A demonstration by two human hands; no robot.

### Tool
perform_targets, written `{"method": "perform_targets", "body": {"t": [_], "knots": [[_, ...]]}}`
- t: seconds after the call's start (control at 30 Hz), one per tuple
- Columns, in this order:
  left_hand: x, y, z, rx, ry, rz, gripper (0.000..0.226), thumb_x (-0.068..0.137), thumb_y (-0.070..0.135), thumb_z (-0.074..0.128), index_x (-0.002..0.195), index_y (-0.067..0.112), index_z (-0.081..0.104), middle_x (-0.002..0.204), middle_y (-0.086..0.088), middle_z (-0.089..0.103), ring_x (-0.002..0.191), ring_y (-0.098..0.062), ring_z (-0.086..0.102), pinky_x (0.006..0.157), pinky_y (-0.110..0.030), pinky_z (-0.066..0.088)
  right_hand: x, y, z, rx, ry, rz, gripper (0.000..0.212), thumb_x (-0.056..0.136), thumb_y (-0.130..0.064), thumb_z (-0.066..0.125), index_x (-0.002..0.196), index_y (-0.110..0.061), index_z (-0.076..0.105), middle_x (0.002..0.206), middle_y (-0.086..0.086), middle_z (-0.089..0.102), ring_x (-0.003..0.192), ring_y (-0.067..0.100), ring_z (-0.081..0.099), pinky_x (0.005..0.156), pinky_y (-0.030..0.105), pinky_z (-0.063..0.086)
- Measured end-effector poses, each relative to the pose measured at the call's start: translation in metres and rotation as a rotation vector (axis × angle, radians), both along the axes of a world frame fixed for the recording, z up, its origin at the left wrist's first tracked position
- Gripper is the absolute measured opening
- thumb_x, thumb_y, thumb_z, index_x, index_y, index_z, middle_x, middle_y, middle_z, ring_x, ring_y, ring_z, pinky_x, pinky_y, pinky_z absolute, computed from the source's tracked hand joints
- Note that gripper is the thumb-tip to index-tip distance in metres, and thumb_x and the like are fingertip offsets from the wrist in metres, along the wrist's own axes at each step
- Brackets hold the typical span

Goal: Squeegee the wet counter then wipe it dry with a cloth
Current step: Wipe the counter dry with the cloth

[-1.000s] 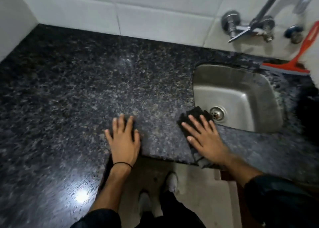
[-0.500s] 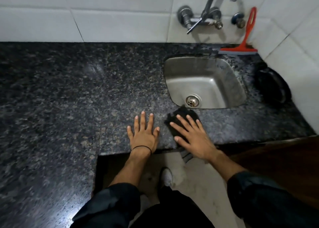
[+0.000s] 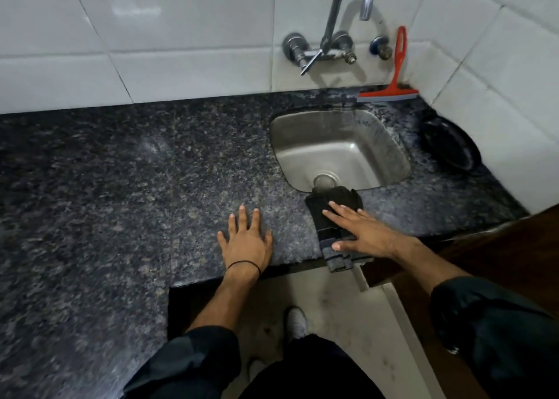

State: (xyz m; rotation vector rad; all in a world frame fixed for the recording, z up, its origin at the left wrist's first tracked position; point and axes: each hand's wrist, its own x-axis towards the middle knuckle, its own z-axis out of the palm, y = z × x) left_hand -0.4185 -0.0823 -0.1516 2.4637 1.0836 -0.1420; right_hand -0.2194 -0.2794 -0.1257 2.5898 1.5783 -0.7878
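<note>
The dark speckled granite counter (image 3: 136, 172) runs left from a steel sink (image 3: 378, 144). A dark folded cloth (image 3: 334, 200) lies on the narrow strip in front of the sink, its near end hanging over the counter's front edge. My right hand (image 3: 363, 232) presses flat on the cloth with the fingers spread. My left hand (image 3: 246, 241) rests flat and empty on the counter, a hand's width left of the cloth. A red squeegee (image 3: 390, 94) leans against the tiled wall behind the sink, out of both hands.
A chrome tap (image 3: 332, 20) sticks out of the white tiled wall above the sink. A black plate (image 3: 450, 147) leans in the right corner. The counter's front edge steps back in front of me, with floor and my shoes below.
My right hand has slid the cloth rightward along the front strip, to just in front of the drain. My left hand stays flat on the counter. The head view has swung right.
</note>
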Motion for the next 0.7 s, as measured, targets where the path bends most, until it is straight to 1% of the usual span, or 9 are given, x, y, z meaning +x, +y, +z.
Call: {"method": "perform_targets", "body": {"t": [0.1, 0.17, 0.23, 0.3, 0.37, 0.43, 0.53, 0.6, 0.7], "knots": [[0.004, 0.0, 0.005, -0.003, -0.039, 0.008, 0.063, 0.098, 0.043, 0.04, 0.154, 0.026, 0.019, 0.165, -0.004, 0.006, 0.151, -0.028, 0.006, 0.121, -0.053, 0.008, -0.001, 0.0, -0.004, 0.081, 0.054, -0.032, 0.083, 0.09, -0.051, 0.06, 0.156, -0.033, 0.012, 0.164, -0.011, -0.003, 0.15, 0.011, 0.002, 0.121, 0.033, 0.006], [0.005, -0.002, 0.008, -0.01, -0.107, -0.012, 0.063, 0.097, 0.038, 0.042, 0.154, 0.024, 0.02, 0.163, -0.007, 0.015, 0.15, -0.026, 0.014, 0.12, -0.052, 0.009, -0.005, 0.001, -0.006, 0.157, 0.025, -0.078, 0.081, 0.088, -0.047, 0.066, 0.155, -0.031, 0.024, 0.164, -0.009, 0.01, 0.149, 0.014, 0.013, 0.119, 0.032, 0.014], [0.007, -0.007, 0.009, -0.002, -0.187, -0.046, 0.064, 0.097, 0.033, 0.045, 0.155, 0.025, 0.019, 0.161, -0.005, 0.022, 0.148, -0.023, 0.021, 0.119, -0.051, 0.011, -0.011, -0.002, -0.007, 0.212, -0.019, -0.107, 0.073, 0.087, -0.043, 0.068, 0.151, -0.028, 0.036, 0.161, -0.005, 0.024, 0.145, 0.018, 0.025, 0.116, 0.032, 0.021], [0.009, -0.013, 0.011, -0.007, -0.237, -0.083, 0.066, 0.095, 0.03, 0.046, 0.155, 0.029, 0.017, 0.16, -0.003, 0.027, 0.147, -0.021, 0.024, 0.119, -0.049, 0.012, -0.022, -0.005, -0.01, 0.282, -0.078, -0.118, 0.06, 0.087, -0.036, 0.069, 0.142, -0.024, 0.049, 0.15, -0.002, 0.04, 0.131, 0.022, 0.038, 0.109, 0.031, 0.03], [0.013, -0.017, 0.014, -0.024, -0.271, -0.112, 0.066, 0.095, 0.027, 0.047, 0.155, 0.029, 0.018, 0.159, -0.003, 0.03, 0.146, -0.019, 0.026, 0.12, -0.048, 0.013, -0.03, -0.005, -0.011, 0.338, -0.141, -0.108, 0.045, 0.087, -0.031, 0.068, 0.129, -0.022, 0.057, 0.132, -0.002, 0.051, 0.113, 0.021, 0.045, 0.099, 0.033, 0.039], [0.015, -0.02, 0.018, -0.022, -0.311, -0.15, 0.065, 0.094, 0.025, 0.048, 0.154, 0.028, 0.023, 0.156, -0.003, 0.035, 0.144, -0.019, 0.031, 0.119, -0.047, 0.017, -0.028, -0.002, -0.005, 0.328, -0.144, -0.101, 0.035, 0.086, -0.027, 0.068, 0.119, -0.02, 0.059, 0.118, 0.0, 0.054, 0.105, 0.022, 0.048, 0.092, 0.038, 0.042], [0.022, -0.02, 0.023, 0.005, -0.364, -0.213, 0.061, 0.092, 0.024, 0.051, 0.15, 0.024, 0.033, 0.148, -0.005, 0.048, 0.135, -0.023, 0.045, 0.114, -0.044, 0.03, -0.014, -0.001, 0.01, 0.257, -0.07, -0.119, 0.028, 0.087, -0.028, 0.066, 0.111, -0.019, 0.054, 0.109, 0.004, 0.058, 0.103, 0.026, 0.054, 0.087, 0.04, 0.043], [0.029, -0.02, 0.025, 0.008, -0.367, -0.236, 0.057, 0.092, 0.023, 0.052, 0.148, 0.022, 0.039, 0.144, -0.007, 0.052, 0.13, -0.024, 0.05, 0.111, -0.042, 0.034, -0.008, -0.007, 0.014, 0.211, -0.012, -0.116, 0.03, 0.089, -0.031, 0.065, 0.114, -0.019, 0.054, 0.113, 0.005, 0.057, 0.107, 0.026, 0.056, 0.089, 0.042, 0.045], [0.038, -0.023, 0.023, -0.005, -0.347, -0.221, 0.053, 0.093, 0.023, 0.052, 0.145, 0.022, 0.042, 0.143, -0.006, 0.054, 0.129, -0.025, 0.051, 0.11, -0.04, 0.032, -0.009, -0.016, 0.008, 0.209, 0.041, -0.068, 0.035, 0.095, -0.039, 0.057, 0.123, -0.018, 0.06, 0.125, 0.002, 0.052, 0.115, 0.019, 0.051, 0.1, 0.041, 0.042]]}}
